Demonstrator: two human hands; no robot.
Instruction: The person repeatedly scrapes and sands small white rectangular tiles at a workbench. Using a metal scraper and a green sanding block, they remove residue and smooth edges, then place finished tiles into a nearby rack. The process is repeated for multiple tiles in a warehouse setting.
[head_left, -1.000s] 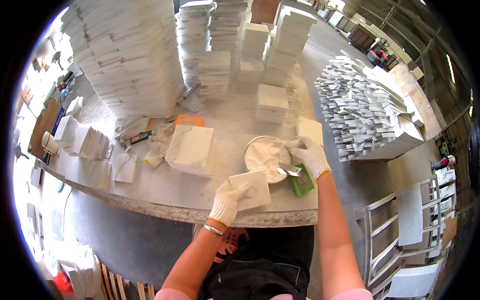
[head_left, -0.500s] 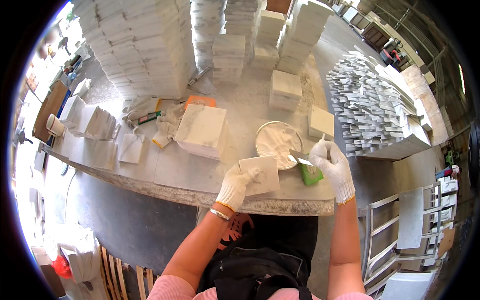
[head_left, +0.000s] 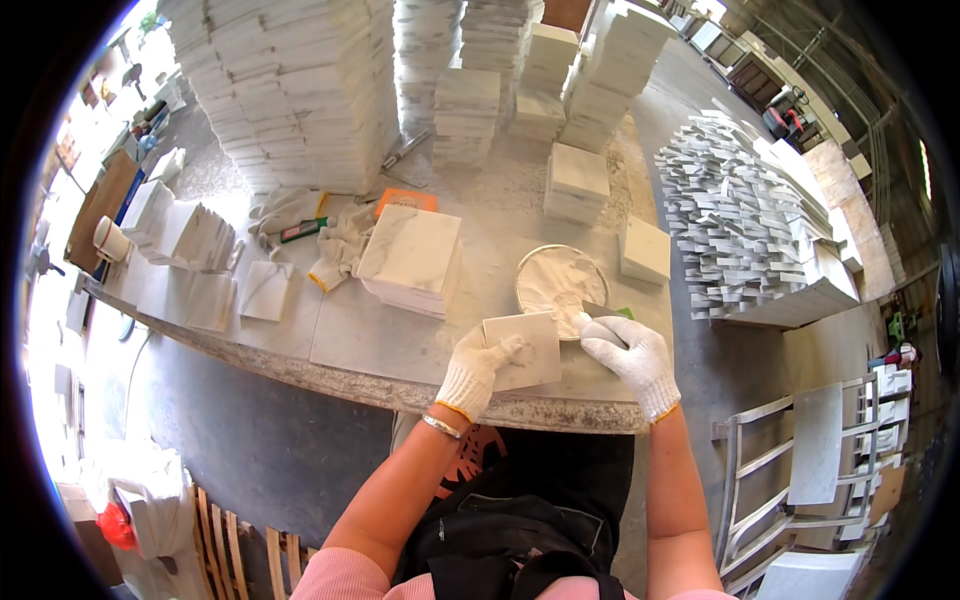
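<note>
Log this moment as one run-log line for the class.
left hand: holds white tile | right hand: grips metal blade by round tub of pale material | nearby: tile stack

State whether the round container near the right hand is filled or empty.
Not empty: pale material covers the visible inside of the round container. How deep it goes, I cannot tell.

right fingers [head_left: 603,340] have shifted back toward the bowl [head_left: 519,287], the green box [head_left: 626,313] now mostly hidden
</note>
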